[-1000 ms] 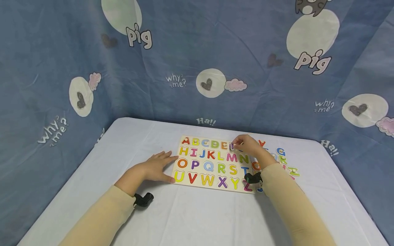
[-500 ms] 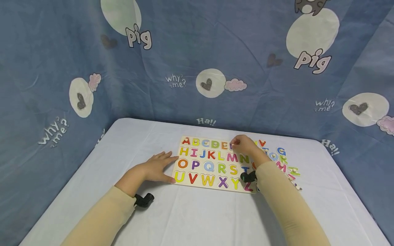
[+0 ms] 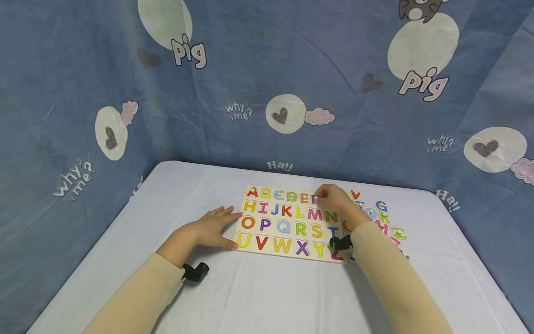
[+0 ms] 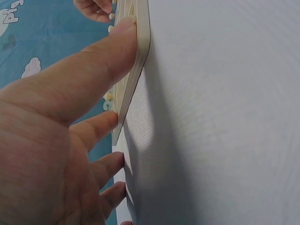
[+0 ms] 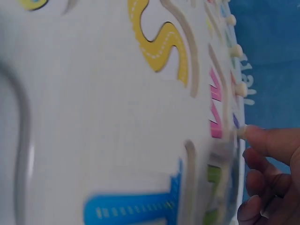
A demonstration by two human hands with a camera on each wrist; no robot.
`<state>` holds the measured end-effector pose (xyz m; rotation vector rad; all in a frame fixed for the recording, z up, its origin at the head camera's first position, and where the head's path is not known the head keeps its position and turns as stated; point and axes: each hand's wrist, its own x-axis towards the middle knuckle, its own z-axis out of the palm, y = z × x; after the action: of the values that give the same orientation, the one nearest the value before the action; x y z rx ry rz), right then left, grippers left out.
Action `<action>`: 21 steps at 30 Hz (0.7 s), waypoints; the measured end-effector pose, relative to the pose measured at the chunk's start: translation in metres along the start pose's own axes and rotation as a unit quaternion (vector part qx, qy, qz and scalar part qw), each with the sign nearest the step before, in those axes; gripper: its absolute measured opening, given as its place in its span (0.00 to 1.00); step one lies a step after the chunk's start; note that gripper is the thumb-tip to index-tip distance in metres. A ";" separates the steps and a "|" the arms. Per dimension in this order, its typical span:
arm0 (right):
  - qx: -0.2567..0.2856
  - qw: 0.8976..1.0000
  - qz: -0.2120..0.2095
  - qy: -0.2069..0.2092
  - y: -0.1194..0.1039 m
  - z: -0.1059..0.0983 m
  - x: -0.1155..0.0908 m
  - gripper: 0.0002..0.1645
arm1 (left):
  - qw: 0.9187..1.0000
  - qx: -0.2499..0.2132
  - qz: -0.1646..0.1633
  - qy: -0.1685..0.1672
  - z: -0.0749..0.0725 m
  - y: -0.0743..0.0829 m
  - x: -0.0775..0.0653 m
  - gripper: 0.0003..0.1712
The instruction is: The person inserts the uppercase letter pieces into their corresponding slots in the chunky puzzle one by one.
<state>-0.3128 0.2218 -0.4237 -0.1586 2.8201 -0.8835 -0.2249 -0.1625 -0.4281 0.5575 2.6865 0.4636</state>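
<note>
A wooden alphabet puzzle board (image 3: 273, 233) lies flat on the table. My left hand (image 3: 211, 228) is at its left edge with the fingers spread. In the left wrist view, the thumb (image 4: 101, 58) rests on the board's near corner and the index fingertip touches its side. My right hand (image 3: 333, 197) is at the top row, pinching the small knob of the purple letter F (image 3: 314, 199) right of the orange E (image 3: 304, 198). Thumb and fingertip meet at that knob (image 5: 242, 132) in the right wrist view. The wrist hides part of the board's right side.
Several loose letter pieces lie right of the board, among them a blue G (image 3: 381, 205), a red V (image 3: 355, 194) and a magenta M (image 3: 381, 226). The right forearm covers some of them. A patterned blue curtain (image 3: 250, 144) stands behind the white table (image 3: 258, 297).
The purple F, tilted a second ago, now looks flatter at its place in the top row. My right hand has shifted only slightly. My left hand has stayed still.
</note>
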 end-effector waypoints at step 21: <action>-0.004 0.999 -0.036 0.029 0.025 -0.072 -0.058 0.17 | 1.000 -0.001 -0.007 0.002 0.000 0.002 0.001 0.57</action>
<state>-0.2715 0.2912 -0.3719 -0.2411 2.8886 -0.9061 -0.2248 -0.1606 -0.4275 0.5382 2.6909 0.4638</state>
